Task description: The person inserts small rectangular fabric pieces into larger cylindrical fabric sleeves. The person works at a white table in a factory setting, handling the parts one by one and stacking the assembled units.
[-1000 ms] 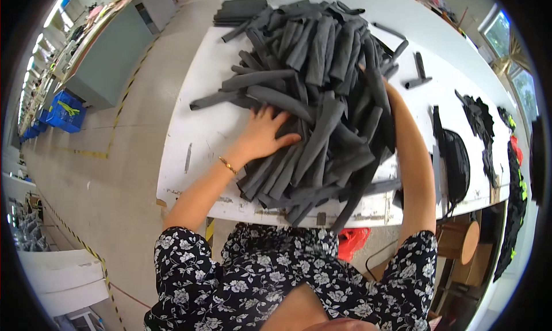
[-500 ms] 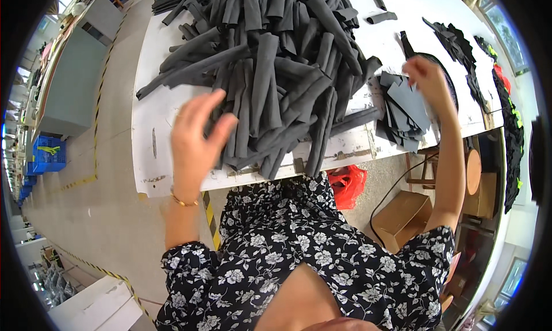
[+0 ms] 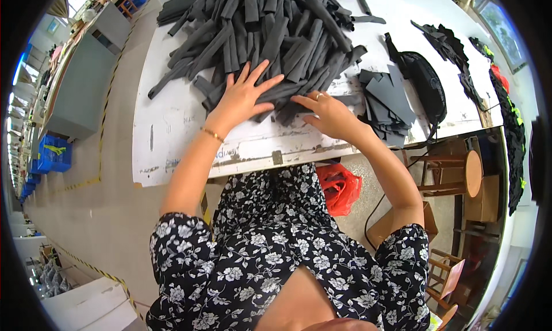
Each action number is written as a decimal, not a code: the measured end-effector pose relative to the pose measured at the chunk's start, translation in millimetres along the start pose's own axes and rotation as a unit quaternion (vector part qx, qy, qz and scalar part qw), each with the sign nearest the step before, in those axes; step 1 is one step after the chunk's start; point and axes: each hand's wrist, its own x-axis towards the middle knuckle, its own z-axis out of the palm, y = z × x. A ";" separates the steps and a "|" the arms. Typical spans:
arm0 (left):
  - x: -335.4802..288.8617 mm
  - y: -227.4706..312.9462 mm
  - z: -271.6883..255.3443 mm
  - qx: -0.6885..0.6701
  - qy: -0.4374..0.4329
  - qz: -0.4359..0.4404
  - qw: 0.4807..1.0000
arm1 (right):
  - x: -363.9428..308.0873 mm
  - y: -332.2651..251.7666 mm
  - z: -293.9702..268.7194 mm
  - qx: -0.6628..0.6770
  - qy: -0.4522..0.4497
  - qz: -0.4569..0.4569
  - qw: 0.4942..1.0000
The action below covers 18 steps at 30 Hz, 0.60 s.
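A big heap of dark grey rolled fabric tubes (image 3: pixel 276 43) covers the middle of the white table (image 3: pixel 167 124). My left hand (image 3: pixel 242 98) lies on the heap's near side, palm down with fingers spread. To its right, my right hand (image 3: pixel 330 115) rests against the near end of the tubes, index finger stretched and thumb apart. Neither hand grips a tube. A fanned stack of flat dark grey pieces (image 3: pixel 388 101) lies just right of my right hand. Beyond that stack is a black waist bag (image 3: pixel 424 83).
Black cloth pieces (image 3: pixel 451 52) lie along the table's right side. Below the front edge hang red plastic bags (image 3: pixel 339 187). A wooden stool (image 3: pixel 472 174) and a cardboard box (image 3: pixel 382 224) stand at lower right. Blue crates (image 3: pixel 53 154) sit across the aisle on the left.
Both hands have come inward and down onto the near side of the heap, the right one from above the flat stack. The near tubes have been pushed back from the table edge.
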 end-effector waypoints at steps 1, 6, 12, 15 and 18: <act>-7.6 9.2 -9.5 0.023 -0.013 -0.015 1.000 | -2.5 -6.4 -9.8 0.015 -0.026 0.013 0.999; -36.9 59.5 -53.5 -0.006 0.154 0.028 0.988 | -75.5 33.1 -84.0 -0.204 0.192 0.180 0.943; 14.9 104.1 -8.6 -0.188 0.171 -0.004 0.967 | -102.8 83.9 -41.3 -0.513 0.014 0.199 0.835; 34.9 99.6 10.3 -0.062 0.111 -0.069 0.989 | -100.9 72.4 -39.0 -0.551 0.018 0.106 0.827; 25.3 100.2 7.9 -0.085 0.104 -0.096 0.986 | -112.2 78.8 -45.3 -0.490 0.042 0.080 0.867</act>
